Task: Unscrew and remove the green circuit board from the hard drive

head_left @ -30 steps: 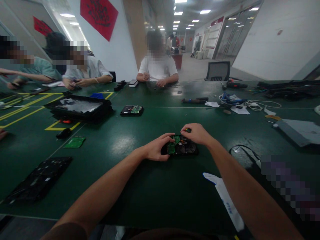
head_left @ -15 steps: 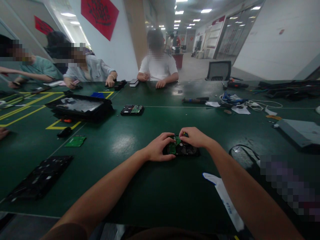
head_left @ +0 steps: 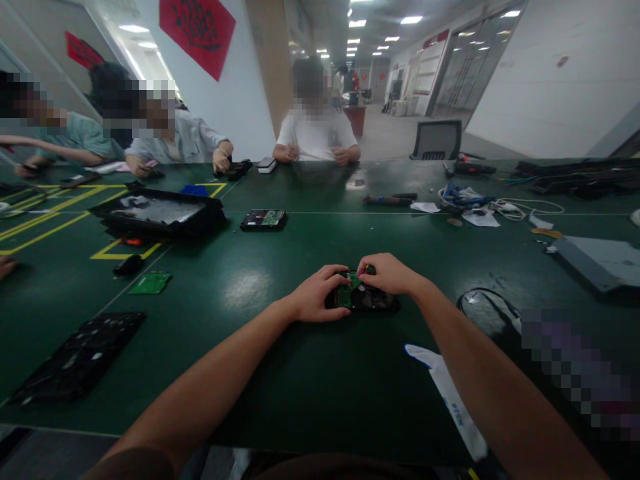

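A black hard drive (head_left: 373,301) with a green circuit board on top lies on the green table (head_left: 280,360) in front of me. My left hand (head_left: 316,295) grips its left end, fingers curled over the board. Closed over the drive's far edge, my right hand (head_left: 389,273) pinches a small dark tool (head_left: 369,269) with a red and yellow spot; most of the tool is hidden.
A second hard drive (head_left: 263,219) and a black tray (head_left: 157,215) lie further back left. A loose green board (head_left: 149,283) and a black panel (head_left: 75,360) sit at left. Cables (head_left: 480,207) and a white strip (head_left: 453,400) are at right. Several people sit across the table.
My right hand has come down and slightly left onto the drive's far edge. The left hand keeps its grip. The people opposite shifted their hands.
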`<state>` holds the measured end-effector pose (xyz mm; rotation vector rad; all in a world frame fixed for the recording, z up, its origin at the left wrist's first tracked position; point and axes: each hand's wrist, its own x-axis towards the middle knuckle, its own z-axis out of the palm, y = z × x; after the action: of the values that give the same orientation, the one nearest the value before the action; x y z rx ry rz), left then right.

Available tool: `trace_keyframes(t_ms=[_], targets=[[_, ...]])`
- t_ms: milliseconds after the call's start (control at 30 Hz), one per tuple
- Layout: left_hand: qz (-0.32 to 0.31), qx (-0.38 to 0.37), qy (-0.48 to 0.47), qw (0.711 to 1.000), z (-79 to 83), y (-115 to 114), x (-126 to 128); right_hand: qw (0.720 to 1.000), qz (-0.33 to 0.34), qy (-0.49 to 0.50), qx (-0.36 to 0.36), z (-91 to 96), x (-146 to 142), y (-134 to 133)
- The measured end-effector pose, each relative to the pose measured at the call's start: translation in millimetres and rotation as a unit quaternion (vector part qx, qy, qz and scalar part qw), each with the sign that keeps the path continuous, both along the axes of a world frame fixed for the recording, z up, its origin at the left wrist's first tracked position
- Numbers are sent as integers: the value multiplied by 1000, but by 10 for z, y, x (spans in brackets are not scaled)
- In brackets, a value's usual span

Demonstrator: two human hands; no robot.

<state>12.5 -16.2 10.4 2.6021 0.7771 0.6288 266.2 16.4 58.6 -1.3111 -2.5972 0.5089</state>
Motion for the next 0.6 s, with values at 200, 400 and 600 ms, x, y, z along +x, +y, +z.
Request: trace_keyframes(t_ms=[200,400,600], targets=[[3,-8,1,1000,1,2,0,1000,-15,3,5,-8,-5,-3],[-2,0,-7,1000,-7,7,3,1000,-19,3,8,-27,-15,-2],[-3,-1,-7,1000,-8,8,3,1000,-21,5,18,-60,-17,2]])
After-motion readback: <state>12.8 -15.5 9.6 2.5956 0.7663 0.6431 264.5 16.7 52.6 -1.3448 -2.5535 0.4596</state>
